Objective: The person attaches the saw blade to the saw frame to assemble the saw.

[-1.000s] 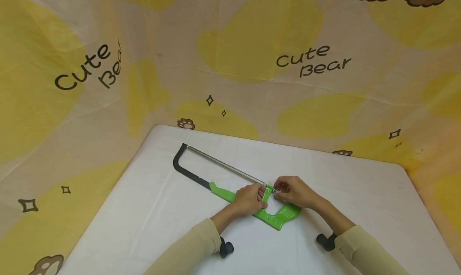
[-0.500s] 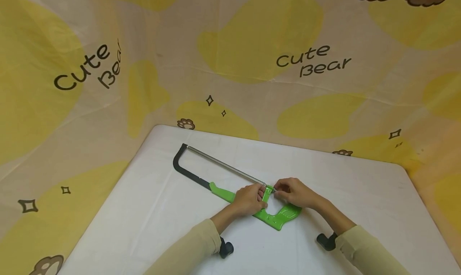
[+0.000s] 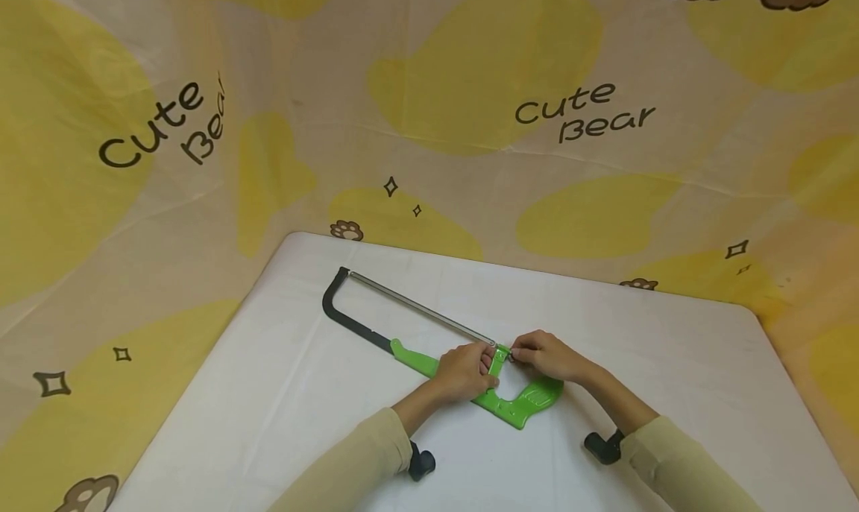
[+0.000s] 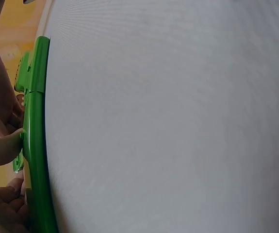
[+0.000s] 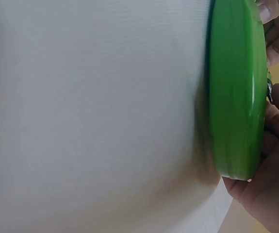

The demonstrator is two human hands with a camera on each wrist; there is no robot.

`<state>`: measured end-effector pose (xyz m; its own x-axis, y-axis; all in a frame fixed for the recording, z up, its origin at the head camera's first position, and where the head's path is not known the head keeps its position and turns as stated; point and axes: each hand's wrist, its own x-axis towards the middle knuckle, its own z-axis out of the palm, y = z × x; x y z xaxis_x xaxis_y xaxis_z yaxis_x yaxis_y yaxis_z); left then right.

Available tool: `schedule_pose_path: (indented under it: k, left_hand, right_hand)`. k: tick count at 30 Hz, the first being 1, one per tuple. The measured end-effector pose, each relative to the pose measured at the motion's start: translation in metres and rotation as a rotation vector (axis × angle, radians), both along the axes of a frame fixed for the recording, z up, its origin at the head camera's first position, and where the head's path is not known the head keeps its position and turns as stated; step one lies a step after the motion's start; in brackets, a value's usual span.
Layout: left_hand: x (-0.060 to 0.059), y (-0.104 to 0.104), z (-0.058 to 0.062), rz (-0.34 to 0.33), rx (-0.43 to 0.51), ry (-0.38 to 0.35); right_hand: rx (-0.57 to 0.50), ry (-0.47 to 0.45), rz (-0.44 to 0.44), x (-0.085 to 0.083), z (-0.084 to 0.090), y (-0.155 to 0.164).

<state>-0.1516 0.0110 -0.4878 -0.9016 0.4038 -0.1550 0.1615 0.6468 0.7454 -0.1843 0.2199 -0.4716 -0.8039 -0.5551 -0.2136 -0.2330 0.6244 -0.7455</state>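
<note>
A hacksaw with a black frame (image 3: pixel 342 320) and a green handle (image 3: pixel 530 400) lies flat on the white table (image 3: pixel 268 393). Its thin metal blade (image 3: pixel 416 308) runs from the far left corner toward the hands. My left hand (image 3: pixel 463 372) grips the green part of the frame beside the handle. My right hand (image 3: pixel 546 355) pinches the small metal fitting (image 3: pixel 510 355) at the blade's near end. In the left wrist view the green frame (image 4: pixel 36 145) runs along the left edge with fingers (image 4: pixel 1 150) against it. The right wrist view shows the green handle (image 5: pixel 234 97) and my right hand (image 5: pixel 270 194) behind it.
A yellow and cream cloth (image 3: pixel 429 124) printed with "Cute Bear" hangs behind and around the table. The table's far edge (image 3: pixel 510 266) runs just beyond the saw. White tabletop lies on both sides of the saw.
My right hand's fingers have shifted slightly on the blade's end fitting, and that wrist has moved a little left. The saw and my left hand have stayed put.
</note>
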Motion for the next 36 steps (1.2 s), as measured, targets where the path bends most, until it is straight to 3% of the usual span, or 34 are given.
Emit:
schedule_pose_path:
  k: [6,14,21,28,36]
  left_hand:
    - [0.0,-0.001,0.001,0.002,0.0,0.001]
    - [0.001,0.0,0.001,0.0,0.006,0.001]
    - [0.001,-0.001,0.001,0.002,0.009,0.007]
    - [0.001,0.0,0.002,0.003,0.004,0.007]
    - [0.002,0.0,0.004,0.012,0.009,0.009]
  right_hand:
    - [-0.001,-0.078,-0.007,-0.002,0.003,-0.006]
    - [0.02,-0.089,-0.008,-0.001,0.006,-0.008]
    - [0.089,0.007,-0.016,0.004,0.006,-0.008]
    - [0.07,0.061,0.028,0.006,0.008,-0.005]
    - [0.152,0.255,0.046,0.009,0.005,-0.004]
